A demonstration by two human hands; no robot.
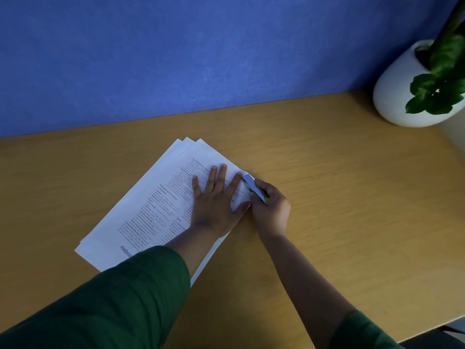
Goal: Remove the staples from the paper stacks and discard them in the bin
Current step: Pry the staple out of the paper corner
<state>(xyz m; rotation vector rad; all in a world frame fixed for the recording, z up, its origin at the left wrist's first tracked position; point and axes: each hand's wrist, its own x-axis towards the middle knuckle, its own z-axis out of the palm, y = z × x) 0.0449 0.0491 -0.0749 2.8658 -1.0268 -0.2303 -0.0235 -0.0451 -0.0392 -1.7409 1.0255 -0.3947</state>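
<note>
A stack of printed white papers (pixel 151 205) lies fanned and slanted on the wooden desk (pixel 327 197). My left hand (pixel 216 200) presses flat on the top sheet, fingers spread, near the stack's right corner. My right hand (pixel 270 210) grips a small blue-grey stapler-like tool (pixel 253 185), its tip at the paper corner beside my left index finger. No staple is visible, and no bin is in view.
A white round pot with a green plant (pixel 412 86) stands at the desk's back right. A blue partition wall (pixel 201 54) runs along the back edge. The desk's front right edge (pixel 432 326) shows at the lower right.
</note>
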